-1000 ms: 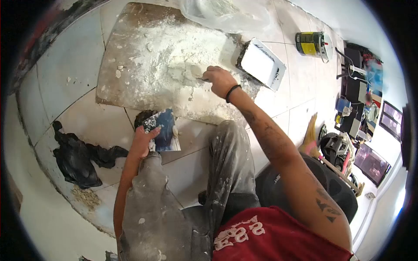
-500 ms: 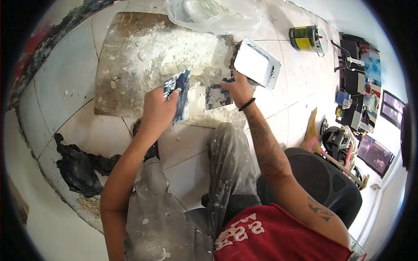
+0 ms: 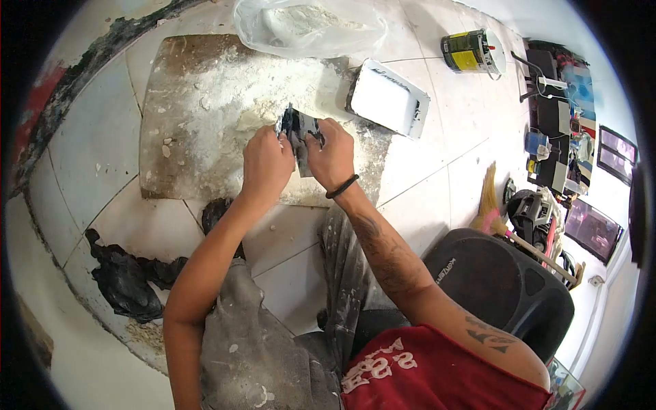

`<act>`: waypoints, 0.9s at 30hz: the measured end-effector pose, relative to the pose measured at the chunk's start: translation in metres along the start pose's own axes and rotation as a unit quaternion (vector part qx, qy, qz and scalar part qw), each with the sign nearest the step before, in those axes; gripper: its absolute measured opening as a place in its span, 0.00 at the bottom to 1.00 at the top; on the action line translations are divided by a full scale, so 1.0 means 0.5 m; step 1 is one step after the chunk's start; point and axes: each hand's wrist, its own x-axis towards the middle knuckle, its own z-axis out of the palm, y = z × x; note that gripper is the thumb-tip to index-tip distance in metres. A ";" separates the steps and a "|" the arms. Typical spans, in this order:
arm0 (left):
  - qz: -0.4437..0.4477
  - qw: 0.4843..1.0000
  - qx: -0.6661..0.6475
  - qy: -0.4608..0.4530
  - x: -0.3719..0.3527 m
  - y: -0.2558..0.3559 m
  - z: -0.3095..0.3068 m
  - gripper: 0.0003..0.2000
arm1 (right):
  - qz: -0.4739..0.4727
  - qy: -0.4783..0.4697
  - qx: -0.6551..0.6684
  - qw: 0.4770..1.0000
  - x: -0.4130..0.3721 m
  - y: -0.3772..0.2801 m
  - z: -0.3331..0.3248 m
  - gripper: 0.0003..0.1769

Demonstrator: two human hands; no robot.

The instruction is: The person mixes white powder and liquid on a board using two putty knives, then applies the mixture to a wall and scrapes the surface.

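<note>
My left hand [image 3: 266,164] is closed around a flat scraper blade [image 3: 287,121] smeared dark and white. My right hand [image 3: 333,156] grips a second flat scraper [image 3: 308,126], also streaked with dark paint or filler. The two blades meet, or nearly meet, between my hands; my fingers hide part of both. Below them lies a worn board [image 3: 164,154] covered in pale powder and dried splashes. A small heap of off-white powder [image 3: 263,115] sits on it just beyond my left hand.
A white rectangular tray [image 3: 389,104] with dark smears rests at the board's right edge. Behind the board is a clear plastic bag [image 3: 256,31] of powder. A paint can [image 3: 465,53], a broom [image 3: 488,205], a black speaker [image 3: 478,273] and crumpled black plastic [image 3: 126,283] surround me.
My right hand has moved left and lifted its scraper off the board. My left hand has shifted slightly right, bringing the two blades together. My view has turned a little.
</note>
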 end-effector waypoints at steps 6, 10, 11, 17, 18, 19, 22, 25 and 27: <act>-0.155 0.983 -0.088 -0.047 0.016 -0.033 -0.027 0.13 | -0.042 0.027 -0.037 0.998 -0.001 -0.023 -0.067 0.11; -0.152 0.982 -0.110 -0.020 0.006 -0.044 -0.023 0.14 | -0.051 -0.041 -0.036 0.997 -0.055 -0.046 -0.063 0.16; -0.140 0.984 -0.109 -0.016 0.001 -0.030 -0.025 0.14 | -0.054 -0.065 -0.035 0.996 -0.069 -0.056 -0.053 0.16; -0.113 0.985 -0.123 -0.028 -0.025 -0.002 -0.050 0.13 | -0.060 -0.054 -0.048 0.996 -0.026 0.026 0.013 0.13; -0.108 0.987 -0.120 -0.019 -0.024 -0.015 -0.049 0.13 | -0.031 -0.057 -0.044 0.997 -0.014 0.026 -0.001 0.12; -0.103 0.988 -0.118 -0.009 -0.025 -0.029 -0.051 0.13 | -0.048 -0.036 -0.040 0.997 -0.007 0.033 -0.013 0.11; -0.104 0.990 -0.094 -0.011 -0.021 -0.041 -0.086 0.13 | -0.087 -0.023 -0.052 0.995 0.011 0.035 -0.057 0.09; -0.098 0.992 -0.075 -0.023 -0.019 -0.025 -0.138 0.13 | -0.143 -0.022 -0.126 0.981 0.006 0.044 -0.075 0.08; -0.065 0.996 -0.019 -0.050 -0.017 -0.003 -0.176 0.12 | -0.249 -0.026 -0.156 0.955 0.001 0.052 -0.082 0.07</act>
